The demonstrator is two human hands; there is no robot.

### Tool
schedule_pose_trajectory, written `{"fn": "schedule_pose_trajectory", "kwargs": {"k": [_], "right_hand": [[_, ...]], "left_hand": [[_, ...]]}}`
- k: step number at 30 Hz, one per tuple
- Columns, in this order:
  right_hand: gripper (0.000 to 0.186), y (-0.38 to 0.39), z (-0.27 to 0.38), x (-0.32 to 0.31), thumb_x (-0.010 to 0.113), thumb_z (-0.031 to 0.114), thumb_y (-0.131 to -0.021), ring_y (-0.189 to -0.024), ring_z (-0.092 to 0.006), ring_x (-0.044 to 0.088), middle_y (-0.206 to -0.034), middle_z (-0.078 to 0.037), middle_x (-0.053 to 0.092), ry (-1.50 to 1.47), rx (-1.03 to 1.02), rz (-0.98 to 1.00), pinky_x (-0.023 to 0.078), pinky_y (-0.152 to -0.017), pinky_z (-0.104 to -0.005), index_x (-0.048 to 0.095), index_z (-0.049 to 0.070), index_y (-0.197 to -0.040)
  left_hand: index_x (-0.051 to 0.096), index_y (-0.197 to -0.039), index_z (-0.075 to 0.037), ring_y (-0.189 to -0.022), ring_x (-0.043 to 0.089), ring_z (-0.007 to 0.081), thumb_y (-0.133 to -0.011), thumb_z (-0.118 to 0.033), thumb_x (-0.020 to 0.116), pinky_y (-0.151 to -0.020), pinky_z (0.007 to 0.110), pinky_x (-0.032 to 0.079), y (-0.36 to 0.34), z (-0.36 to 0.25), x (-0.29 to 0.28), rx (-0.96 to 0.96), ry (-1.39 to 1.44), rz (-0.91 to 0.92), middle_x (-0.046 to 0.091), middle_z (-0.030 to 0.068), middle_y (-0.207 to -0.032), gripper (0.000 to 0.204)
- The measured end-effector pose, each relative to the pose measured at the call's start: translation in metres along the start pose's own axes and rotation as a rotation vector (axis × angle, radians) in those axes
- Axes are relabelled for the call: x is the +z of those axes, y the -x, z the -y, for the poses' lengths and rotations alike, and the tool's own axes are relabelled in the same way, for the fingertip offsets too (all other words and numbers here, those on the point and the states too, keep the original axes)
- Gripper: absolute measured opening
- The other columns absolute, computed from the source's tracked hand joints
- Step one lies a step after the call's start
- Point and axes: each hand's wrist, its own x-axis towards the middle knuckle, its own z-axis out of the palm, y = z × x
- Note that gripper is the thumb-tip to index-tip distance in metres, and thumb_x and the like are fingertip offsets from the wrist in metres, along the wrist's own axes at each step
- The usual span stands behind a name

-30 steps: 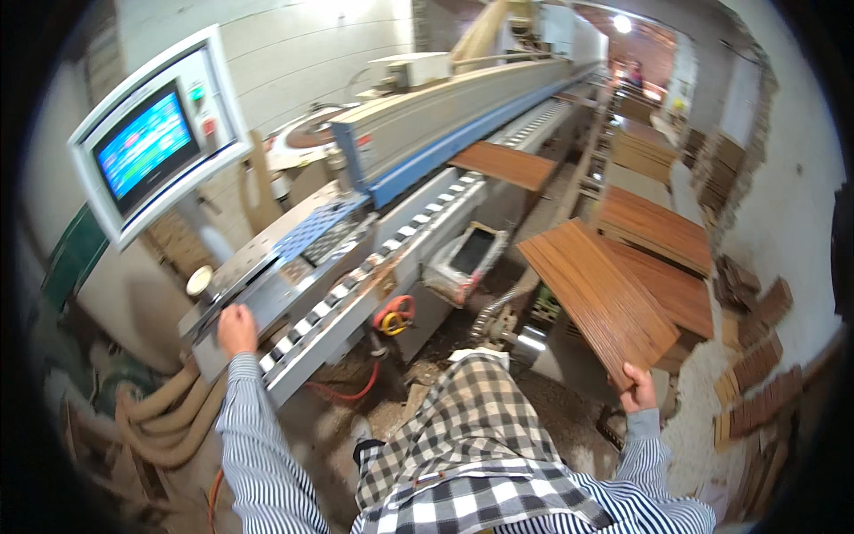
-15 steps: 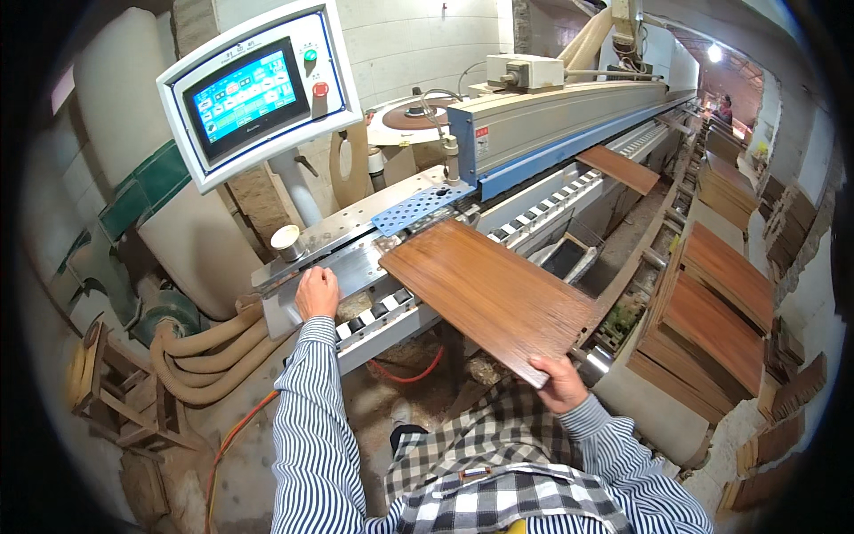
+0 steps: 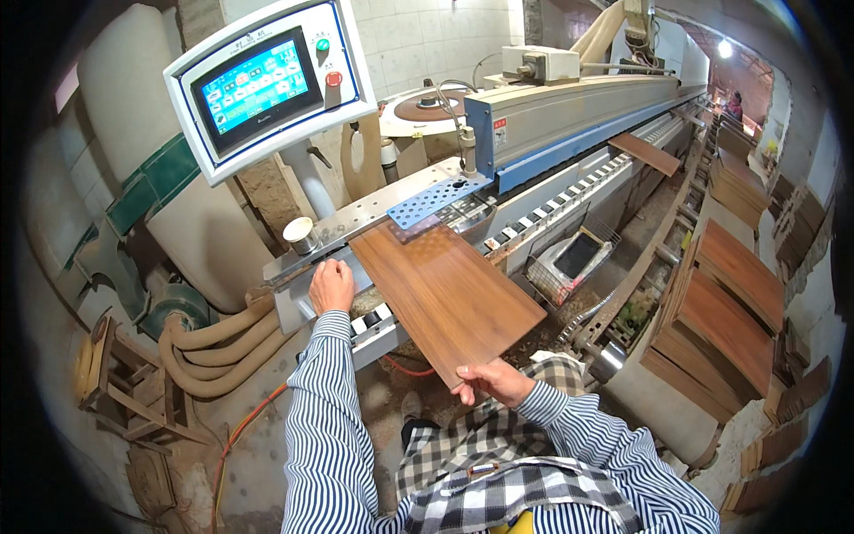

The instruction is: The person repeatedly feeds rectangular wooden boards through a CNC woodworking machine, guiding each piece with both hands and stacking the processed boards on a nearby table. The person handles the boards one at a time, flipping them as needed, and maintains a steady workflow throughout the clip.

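- Machinery?
- Long grey-and-blue metal machine, running away up the view.
- Stock?
- Stack of brown wood-grain boards at right, well apart from both hands. Finished or waiting: cannot tell.
- Piece in hand?
- Flat rectangular brown wood-grain panel, far end at the machine's near end, by a blue perforated plate; whether it tucks under, unclear. Near end juts clear.
- How far along?
- Judged part-way: it reaches the machine but is not yet let go. Second brown wood-grain panel lies farther along, free of hands.
- Grip?
- Right hand pinches the held panel's near corner. Left hand is curled beside the machine's near end, near a cream-topped round tin; whether it holds anything, cannot tell.
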Motion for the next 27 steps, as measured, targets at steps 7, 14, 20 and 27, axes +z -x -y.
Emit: {"fn": "schedule_pose_trajectory", "kwargs": {"k": [7,14,20,27], "right_hand": [[0.035,0.011,0.0,0.025,0.052,0.031,-0.089,-0.059,-0.0133,0.059,-0.063,-0.007,0.061,-0.032,-0.016,-0.254,0.048,-0.061,-0.0235,0.061,-0.002,-0.081],[0.037,0.009,-0.016,0.038,0.055,0.034,-0.088,-0.059,-0.0081,0.053,-0.069,-0.006,0.061,0.03,-0.138,-0.34,0.045,-0.057,-0.0196,0.059,-0.002,-0.081],[0.033,0.011,-0.017,0.03,0.051,0.031,-0.09,-0.06,-0.0091,0.055,-0.069,-0.006,0.061,0.045,-0.205,-0.427,0.044,-0.057,-0.0205,0.057,-0.001,-0.083],[0.031,0.019,0.0,-0.005,0.052,0.03,-0.089,-0.056,-0.0103,0.055,-0.069,-0.008,0.061,0.038,-0.32,-0.6,0.045,-0.054,-0.0211,0.054,0.0,-0.081]], "left_hand": [[0.055,-0.071,-0.004,-0.076,0.056,0.0323,-0.083,-0.023,0.051,-0.067,0.043,0.044,0.0,-0.001,0.003,0.003,0.019,0.009,0.057,0.0133,-0.079,0.023],[0.054,-0.071,-0.003,-0.076,0.056,0.0326,-0.083,-0.023,0.051,-0.067,0.043,0.043,0.0,-0.002,0.001,-0.009,0.019,0.024,0.057,0.0138,-0.078,0.024],[0.053,-0.072,-0.003,-0.076,0.055,0.0336,-0.084,-0.024,0.05,-0.066,0.044,0.043,-0.001,0.001,0.003,0.014,0.001,0.021,0.056,0.0148,-0.079,0.025],[0.051,-0.071,-0.002,-0.075,0.055,0.0341,-0.085,-0.023,0.048,-0.066,0.045,0.043,-0.001,-0.001,0.002,0.03,0.004,0.021,0.055,0.0156,-0.077,0.025]]}}
